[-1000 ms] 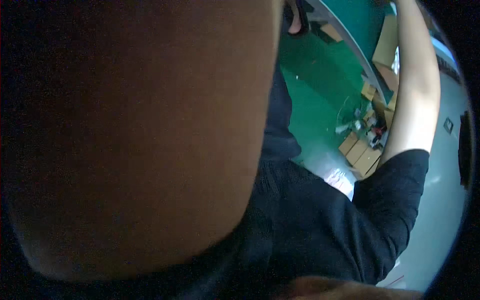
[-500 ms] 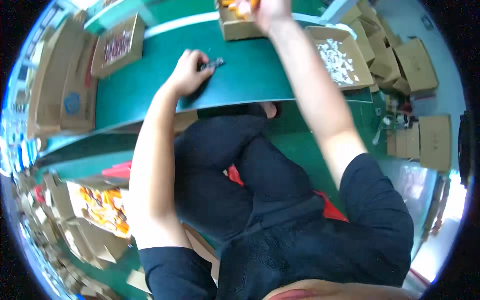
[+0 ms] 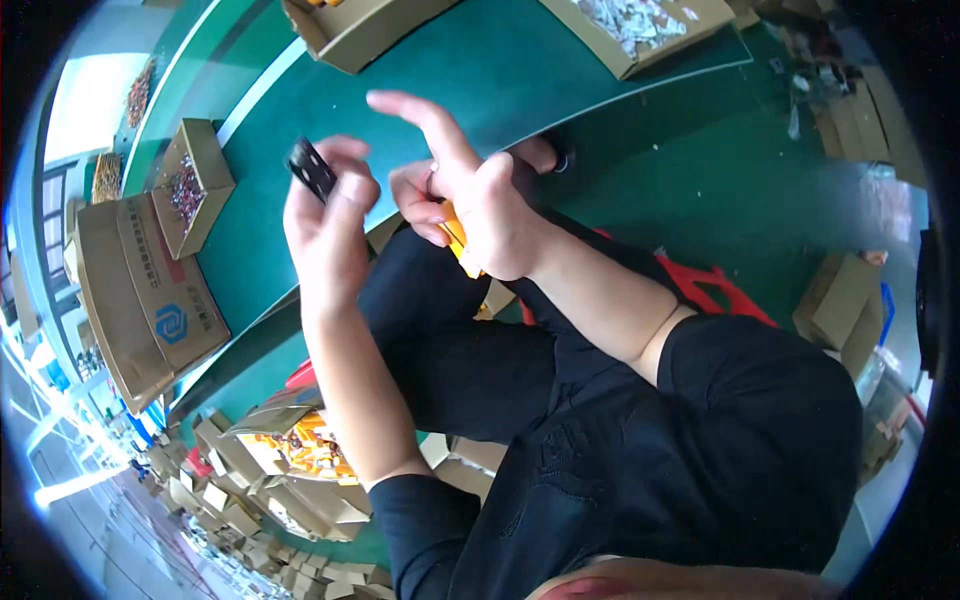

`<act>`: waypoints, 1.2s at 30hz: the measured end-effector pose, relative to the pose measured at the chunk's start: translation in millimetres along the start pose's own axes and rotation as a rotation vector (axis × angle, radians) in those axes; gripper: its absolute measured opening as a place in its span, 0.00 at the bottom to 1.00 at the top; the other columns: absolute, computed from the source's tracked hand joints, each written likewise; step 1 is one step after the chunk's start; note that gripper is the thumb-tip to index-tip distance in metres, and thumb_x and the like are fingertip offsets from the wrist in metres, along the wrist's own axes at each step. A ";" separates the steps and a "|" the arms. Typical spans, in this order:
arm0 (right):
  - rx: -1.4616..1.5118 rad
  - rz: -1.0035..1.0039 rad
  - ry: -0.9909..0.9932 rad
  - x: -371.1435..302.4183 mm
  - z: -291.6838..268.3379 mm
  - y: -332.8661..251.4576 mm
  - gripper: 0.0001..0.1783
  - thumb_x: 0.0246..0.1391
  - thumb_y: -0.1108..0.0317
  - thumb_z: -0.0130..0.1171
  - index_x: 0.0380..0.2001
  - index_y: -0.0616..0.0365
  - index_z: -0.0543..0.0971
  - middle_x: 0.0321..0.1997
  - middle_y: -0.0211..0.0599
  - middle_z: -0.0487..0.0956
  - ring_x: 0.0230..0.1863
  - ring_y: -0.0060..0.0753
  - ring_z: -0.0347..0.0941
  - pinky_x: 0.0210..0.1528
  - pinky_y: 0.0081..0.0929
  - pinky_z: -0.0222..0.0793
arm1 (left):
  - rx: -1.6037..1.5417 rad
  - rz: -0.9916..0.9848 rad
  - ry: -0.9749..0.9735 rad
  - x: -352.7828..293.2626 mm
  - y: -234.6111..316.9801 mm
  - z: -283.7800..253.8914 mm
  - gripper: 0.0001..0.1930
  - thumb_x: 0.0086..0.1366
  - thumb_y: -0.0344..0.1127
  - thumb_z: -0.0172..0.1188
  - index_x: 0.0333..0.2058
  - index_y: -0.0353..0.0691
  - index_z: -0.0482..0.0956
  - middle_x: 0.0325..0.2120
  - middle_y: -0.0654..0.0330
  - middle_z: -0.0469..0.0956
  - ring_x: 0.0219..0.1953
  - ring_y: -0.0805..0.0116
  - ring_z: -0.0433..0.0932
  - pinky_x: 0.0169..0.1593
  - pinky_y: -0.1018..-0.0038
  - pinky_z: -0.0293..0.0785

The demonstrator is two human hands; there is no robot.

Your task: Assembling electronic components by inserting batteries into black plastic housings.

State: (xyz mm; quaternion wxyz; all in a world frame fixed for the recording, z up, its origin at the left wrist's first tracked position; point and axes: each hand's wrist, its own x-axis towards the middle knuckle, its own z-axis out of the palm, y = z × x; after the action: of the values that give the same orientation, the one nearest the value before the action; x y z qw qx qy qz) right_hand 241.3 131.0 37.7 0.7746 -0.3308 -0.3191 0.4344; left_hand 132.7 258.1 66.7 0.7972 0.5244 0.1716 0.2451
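My left hand is raised above the near side of the green table. Its thumb and fingers pinch a small flat black part with slots, whose upper end sticks out free. To the right, my right hand is curled round an orange plastic piece. Its index finger points out toward the far left, and the other fingers bend into the palm. The palm hides part of the orange piece, so its exact kind cannot be made out. A gap separates the two hands.
At the far edge stands an open cardboard box, with a tray box of white pieces to its right. On the left are a box of small reddish parts and a large carton. Orange pieces fill a carton lower left.
My right hand has come back from the far box with an orange piece. My left hand has lifted the black part off the table. The whole view has turned.
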 end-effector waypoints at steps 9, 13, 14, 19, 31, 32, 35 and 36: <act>-0.331 -0.235 -0.209 -4.8 -3.8 2.7 0.64 0.54 0.18 0.36 0.76 0.57 0.35 0.32 0.38 0.75 0.25 0.23 0.66 0.26 0.21 0.56 | 0.591 0.123 0.193 -47.5 -3.7 43.5 0.11 0.59 0.20 0.67 0.42 0.30 0.82 0.23 0.62 0.76 0.20 0.79 0.62 0.28 0.86 0.62; -0.250 -0.131 -0.287 -8.2 -10.0 -3.3 0.49 0.69 0.39 0.50 0.76 0.56 0.42 0.37 0.37 0.76 0.30 0.23 0.67 0.35 0.17 0.62 | 0.548 0.137 0.204 -50.5 -0.2 37.2 0.09 0.60 0.21 0.67 0.40 0.30 0.82 0.26 0.59 0.79 0.21 0.79 0.66 0.30 0.87 0.65; -0.181 -0.053 -0.280 -6.0 -12.0 -4.9 0.45 0.68 0.44 0.53 0.75 0.56 0.46 0.37 0.37 0.77 0.31 0.23 0.67 0.35 0.18 0.63 | 0.569 0.155 0.236 -53.2 -0.1 34.4 0.09 0.60 0.21 0.67 0.40 0.30 0.82 0.26 0.59 0.79 0.23 0.79 0.67 0.31 0.86 0.66; -0.047 0.067 -0.235 0.3 -10.8 -1.2 0.32 0.63 0.62 0.63 0.66 0.59 0.63 0.38 0.35 0.78 0.31 0.23 0.70 0.34 0.20 0.67 | 0.544 0.222 0.342 -57.7 0.4 25.9 0.09 0.61 0.22 0.66 0.41 0.30 0.81 0.29 0.58 0.80 0.27 0.77 0.72 0.35 0.85 0.69; -0.682 -0.542 0.055 -0.7 1.6 5.0 0.07 0.52 0.81 0.66 0.35 0.61 0.83 0.32 0.27 0.79 0.28 0.18 0.67 0.34 0.16 0.65 | 0.315 0.214 0.368 -55.1 -5.7 19.7 0.12 0.64 0.30 0.65 0.44 0.32 0.77 0.33 0.58 0.78 0.30 0.74 0.71 0.39 0.81 0.68; -0.709 -0.551 0.075 -1.9 1.7 5.0 0.06 0.53 0.81 0.65 0.34 0.61 0.83 0.32 0.27 0.79 0.28 0.17 0.67 0.34 0.15 0.64 | 0.346 0.214 0.369 -54.2 -6.4 20.4 0.13 0.66 0.32 0.65 0.45 0.33 0.77 0.32 0.59 0.77 0.30 0.74 0.71 0.38 0.81 0.67; -0.428 -0.313 0.077 -4.4 6.3 -2.2 0.05 0.53 0.80 0.64 0.34 0.61 0.83 0.31 0.27 0.79 0.27 0.17 0.66 0.33 0.14 0.62 | 0.281 0.271 0.259 -51.7 -3.4 14.9 0.17 0.69 0.40 0.62 0.47 0.33 0.75 0.30 0.61 0.75 0.28 0.75 0.69 0.36 0.81 0.65; -0.287 -0.195 0.077 -5.1 8.1 -5.6 0.05 0.53 0.79 0.63 0.34 0.61 0.83 0.31 0.27 0.79 0.27 0.16 0.66 0.32 0.13 0.61 | 0.248 0.300 0.203 -50.8 -2.3 12.8 0.19 0.70 0.44 0.61 0.49 0.34 0.74 0.30 0.61 0.74 0.28 0.75 0.68 0.35 0.81 0.63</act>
State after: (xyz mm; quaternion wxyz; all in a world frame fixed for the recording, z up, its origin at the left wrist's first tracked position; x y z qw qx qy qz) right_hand 235.4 126.2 45.8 0.7696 -0.4220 -0.3785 0.2939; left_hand 98.3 218.8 70.4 0.6598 0.6106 0.1999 0.3897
